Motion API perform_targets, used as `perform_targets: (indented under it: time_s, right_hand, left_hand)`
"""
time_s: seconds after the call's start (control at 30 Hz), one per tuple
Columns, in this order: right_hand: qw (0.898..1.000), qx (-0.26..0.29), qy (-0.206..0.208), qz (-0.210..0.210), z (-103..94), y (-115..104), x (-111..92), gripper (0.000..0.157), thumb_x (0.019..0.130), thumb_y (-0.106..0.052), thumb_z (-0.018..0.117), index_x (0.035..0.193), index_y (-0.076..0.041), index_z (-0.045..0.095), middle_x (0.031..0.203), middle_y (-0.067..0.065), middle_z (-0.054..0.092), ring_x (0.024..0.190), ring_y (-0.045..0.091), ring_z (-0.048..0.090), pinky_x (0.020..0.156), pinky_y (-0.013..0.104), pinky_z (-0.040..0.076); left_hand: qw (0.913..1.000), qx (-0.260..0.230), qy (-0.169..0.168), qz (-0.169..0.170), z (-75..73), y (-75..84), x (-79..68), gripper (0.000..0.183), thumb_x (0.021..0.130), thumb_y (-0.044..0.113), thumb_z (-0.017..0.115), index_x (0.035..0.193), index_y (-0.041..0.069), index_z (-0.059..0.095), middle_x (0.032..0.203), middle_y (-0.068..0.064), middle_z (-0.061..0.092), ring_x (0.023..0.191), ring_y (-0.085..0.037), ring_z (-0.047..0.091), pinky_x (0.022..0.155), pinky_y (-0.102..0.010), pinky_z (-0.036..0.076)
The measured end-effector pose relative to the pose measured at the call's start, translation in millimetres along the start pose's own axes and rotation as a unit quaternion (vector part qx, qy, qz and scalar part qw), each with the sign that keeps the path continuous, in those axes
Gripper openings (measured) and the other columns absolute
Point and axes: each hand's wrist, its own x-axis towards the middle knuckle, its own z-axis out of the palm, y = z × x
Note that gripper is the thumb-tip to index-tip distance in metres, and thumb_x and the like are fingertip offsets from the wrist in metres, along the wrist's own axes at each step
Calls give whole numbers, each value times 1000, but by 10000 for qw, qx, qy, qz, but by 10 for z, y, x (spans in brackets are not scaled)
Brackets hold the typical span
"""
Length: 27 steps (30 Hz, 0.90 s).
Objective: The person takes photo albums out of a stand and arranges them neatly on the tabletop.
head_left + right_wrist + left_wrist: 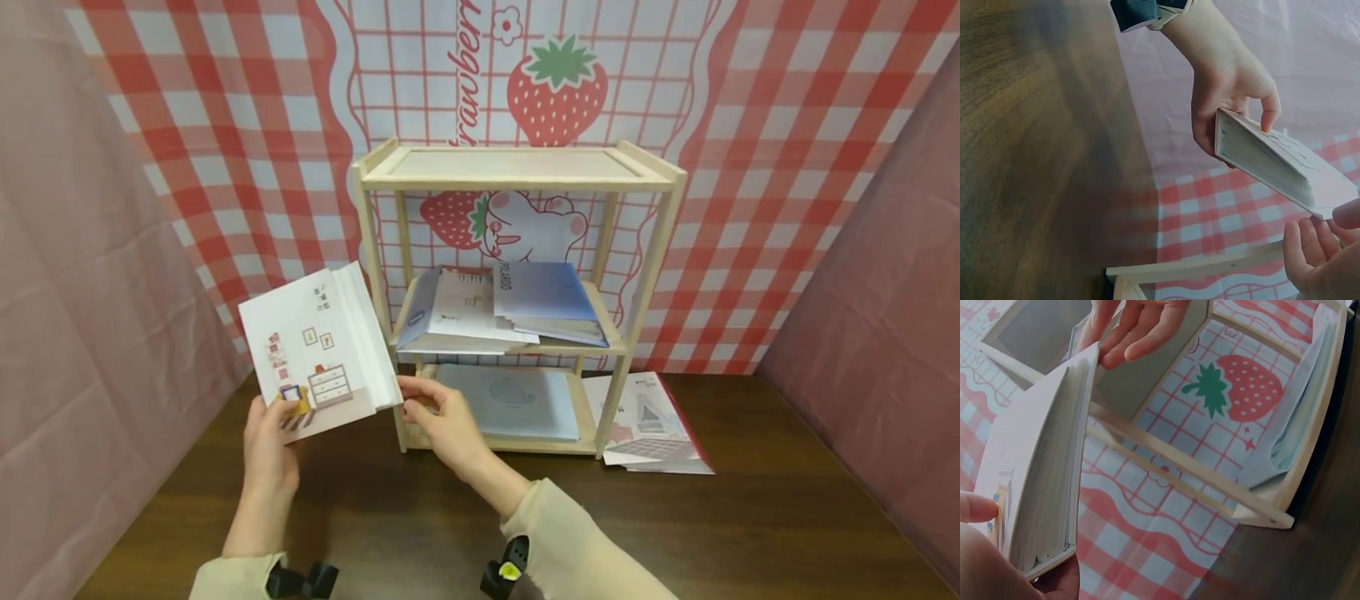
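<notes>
Left of a wooden shelf (517, 184), a white album (321, 354) tilts, its right edge running far left to near right; the left hand (271, 440) is clasped around its near-left corner, while the right hand (450, 427), nearer the shelf, pinches its near-right corner

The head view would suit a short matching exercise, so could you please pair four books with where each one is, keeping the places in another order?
Books
1. book with printed drawers
2. bright blue book
3. pale blue book
4. red-edged book

Places
A. on the bottom shelf
B. on the table
C. in the left hand
D. above the middle shelf

Pairs: 1-C; 2-D; 3-A; 4-B
</notes>
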Motion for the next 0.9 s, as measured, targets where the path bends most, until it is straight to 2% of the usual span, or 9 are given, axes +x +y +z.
perform_targets:
  time_s: [0.13, 0.27, 0.57, 0.9]
  right_hand:
    - [9999, -20, -12, 128, 26, 48, -2, 31, 89, 3, 47, 118, 9, 54, 110, 26, 59, 93, 32, 60, 81, 38, 52]
    - [9991, 265, -50, 315, 68, 95, -13, 31, 89, 4, 46, 118, 12, 51, 109, 29, 58, 92, 36, 61, 80, 32, 52]
    - [9966, 539, -134, 615, 162, 202, -64, 30, 89, 5, 45, 118, 13, 51, 108, 29, 58, 93, 35, 62, 79, 34, 53]
    - [9951, 537, -176, 812, 230, 309, -120, 33, 87, 6, 44, 119, 12, 51, 109, 28, 59, 100, 38, 58, 78, 33, 53]
  left_hand:
    - [9997, 218, 81, 16, -32, 21, 19, 15, 86, 1, 43, 91, 14, 48, 75, 10, 58, 63, -3, 55, 56, -17, 45]
    - [9989, 455, 151, 15, -82, 42, 44, 16, 86, 1, 44, 89, 15, 49, 74, 11, 58, 62, -2, 54, 55, -17, 44]
    - [9925, 1213, 48, -117, -215, 56, 108, 16, 86, 4, 46, 84, 18, 52, 72, 13, 55, 61, -2, 51, 55, -16, 43]
    - [9794, 1955, -406, -290, -360, 5, 224, 14, 88, 11, 47, 81, 22, 52, 67, 16, 53, 57, 0, 50, 54, -17, 41]
